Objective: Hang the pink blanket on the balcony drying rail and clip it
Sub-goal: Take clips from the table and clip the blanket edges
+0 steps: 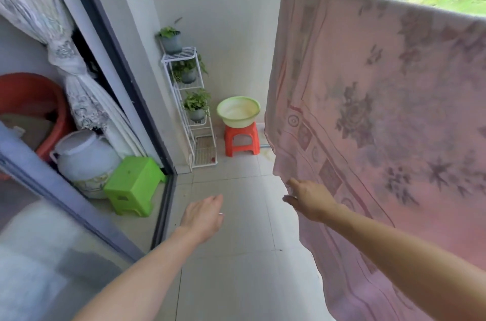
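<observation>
The pink blanket [381, 110], with a faded purple flower print, hangs draped over the balcony rail on the right and fills that side of the view. The rail itself is hidden under the blanket's top fold. My right hand [307, 199] touches the blanket's lower left edge, thumb and fingers apart, pinching or brushing the cloth; I cannot tell which. My left hand [203, 218] hovers over the tiled floor, palm down, fingers loosely together, holding nothing. No clip is visible.
A white wire plant stand [193, 120] with three potted plants stands in the far corner. Beside it a yellow-green basin [238, 110] sits on a red stool [242, 140]. Left, behind the sliding glass door frame [126, 78], are a green stool [135, 184], a white jar [84, 157] and a red tub.
</observation>
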